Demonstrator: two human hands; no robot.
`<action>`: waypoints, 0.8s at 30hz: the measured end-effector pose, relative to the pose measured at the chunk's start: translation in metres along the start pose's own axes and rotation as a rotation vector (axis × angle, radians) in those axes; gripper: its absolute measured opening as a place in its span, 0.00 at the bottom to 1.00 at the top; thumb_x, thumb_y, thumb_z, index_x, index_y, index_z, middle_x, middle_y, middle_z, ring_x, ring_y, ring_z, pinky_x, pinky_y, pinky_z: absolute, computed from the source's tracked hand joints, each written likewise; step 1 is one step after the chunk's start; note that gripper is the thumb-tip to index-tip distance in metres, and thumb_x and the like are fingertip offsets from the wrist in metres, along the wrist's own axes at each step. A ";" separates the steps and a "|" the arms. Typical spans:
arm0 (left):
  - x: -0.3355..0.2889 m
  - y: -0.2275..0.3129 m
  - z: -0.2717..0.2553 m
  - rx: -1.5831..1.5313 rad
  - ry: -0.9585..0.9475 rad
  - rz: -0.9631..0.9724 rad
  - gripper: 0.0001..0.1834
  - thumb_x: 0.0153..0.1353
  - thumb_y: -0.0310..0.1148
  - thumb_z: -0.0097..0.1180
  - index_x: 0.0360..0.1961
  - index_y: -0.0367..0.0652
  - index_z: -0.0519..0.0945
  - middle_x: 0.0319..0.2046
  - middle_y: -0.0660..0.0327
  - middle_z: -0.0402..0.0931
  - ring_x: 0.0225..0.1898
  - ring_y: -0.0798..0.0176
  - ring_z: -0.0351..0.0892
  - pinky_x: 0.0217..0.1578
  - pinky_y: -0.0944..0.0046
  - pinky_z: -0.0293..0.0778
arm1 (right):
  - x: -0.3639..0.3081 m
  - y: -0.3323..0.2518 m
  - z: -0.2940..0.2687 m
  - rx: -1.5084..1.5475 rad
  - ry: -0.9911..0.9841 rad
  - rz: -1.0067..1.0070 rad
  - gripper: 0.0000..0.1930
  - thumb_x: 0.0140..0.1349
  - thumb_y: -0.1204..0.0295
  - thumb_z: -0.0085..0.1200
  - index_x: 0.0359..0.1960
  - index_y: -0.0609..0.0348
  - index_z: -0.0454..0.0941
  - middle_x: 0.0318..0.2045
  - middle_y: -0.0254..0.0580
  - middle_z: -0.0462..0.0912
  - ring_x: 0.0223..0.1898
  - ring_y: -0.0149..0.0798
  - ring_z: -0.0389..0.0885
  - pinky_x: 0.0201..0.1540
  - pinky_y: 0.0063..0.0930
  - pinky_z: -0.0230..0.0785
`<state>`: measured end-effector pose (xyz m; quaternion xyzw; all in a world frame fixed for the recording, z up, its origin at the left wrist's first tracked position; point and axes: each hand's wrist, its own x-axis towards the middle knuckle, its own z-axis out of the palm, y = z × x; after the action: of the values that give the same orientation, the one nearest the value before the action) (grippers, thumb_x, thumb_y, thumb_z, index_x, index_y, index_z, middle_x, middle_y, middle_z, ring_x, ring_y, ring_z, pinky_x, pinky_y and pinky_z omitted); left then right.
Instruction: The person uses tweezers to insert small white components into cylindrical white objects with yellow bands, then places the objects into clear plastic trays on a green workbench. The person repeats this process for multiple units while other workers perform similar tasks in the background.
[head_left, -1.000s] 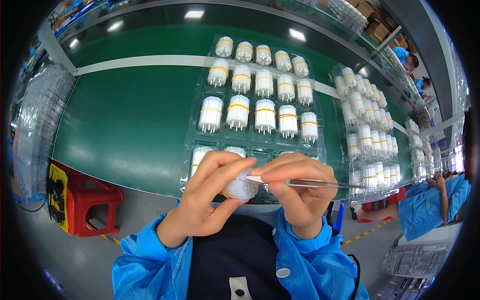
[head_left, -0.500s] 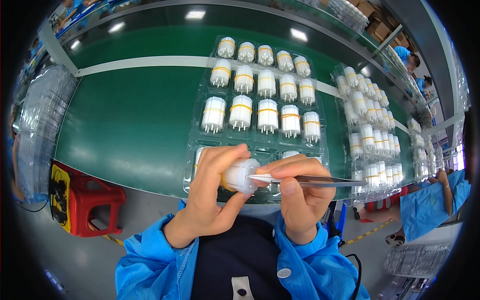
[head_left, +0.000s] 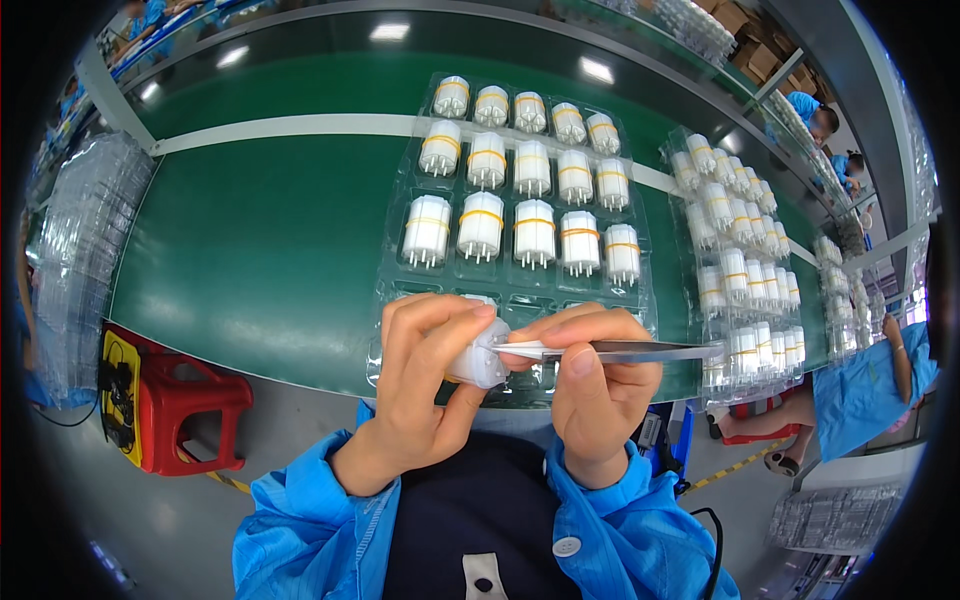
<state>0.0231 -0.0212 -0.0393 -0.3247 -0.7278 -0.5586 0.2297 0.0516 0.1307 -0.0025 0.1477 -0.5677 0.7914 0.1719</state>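
We are in a factory workshop: a long green workbench [head_left: 255,240], rows of identical white units [head_left: 487,171] at twelve o'clock, blue-clad co-workers [head_left: 804,107] at two.

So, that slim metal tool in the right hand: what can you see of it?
The metal tool looks like tweezers: slim, shiny and silvery, with a pale pointed tip. It lies nearly level, pinched between thumb and fingers of the right hand, its wider end sticking out rightward. The tip points left, at the end of the white part in the left hand.
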 end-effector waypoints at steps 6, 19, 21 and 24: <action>0.000 -0.001 0.000 -0.006 -0.003 -0.009 0.34 0.40 0.16 0.61 0.54 0.38 0.72 0.48 0.50 0.70 0.46 0.48 0.70 0.47 0.55 0.68 | 0.000 0.003 -0.002 -0.014 -0.029 -0.026 0.07 0.64 0.79 0.52 0.40 0.72 0.77 0.37 0.55 0.82 0.41 0.40 0.82 0.45 0.31 0.76; 0.000 -0.003 -0.004 -0.016 -0.066 -0.018 0.30 0.46 0.17 0.61 0.54 0.32 0.71 0.47 0.46 0.69 0.47 0.52 0.72 0.46 0.60 0.71 | 0.000 0.004 -0.006 -0.062 -0.048 -0.040 0.06 0.63 0.81 0.52 0.38 0.72 0.78 0.37 0.56 0.83 0.40 0.40 0.82 0.45 0.30 0.75; 0.000 -0.004 -0.004 -0.025 -0.072 -0.020 0.30 0.46 0.17 0.61 0.54 0.32 0.71 0.47 0.46 0.69 0.47 0.52 0.72 0.46 0.60 0.71 | 0.001 0.004 -0.007 -0.091 -0.056 -0.043 0.06 0.62 0.81 0.53 0.38 0.72 0.79 0.36 0.56 0.83 0.39 0.40 0.82 0.44 0.30 0.76; -0.001 -0.006 -0.005 -0.036 -0.085 -0.031 0.30 0.46 0.17 0.61 0.54 0.32 0.71 0.47 0.46 0.68 0.46 0.52 0.72 0.45 0.60 0.71 | 0.001 0.003 -0.008 -0.148 -0.067 -0.043 0.06 0.62 0.81 0.53 0.38 0.72 0.79 0.36 0.56 0.83 0.40 0.40 0.83 0.44 0.31 0.76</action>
<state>0.0193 -0.0269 -0.0423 -0.3409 -0.7318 -0.5607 0.1843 0.0489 0.1378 -0.0073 0.1730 -0.6268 0.7380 0.1801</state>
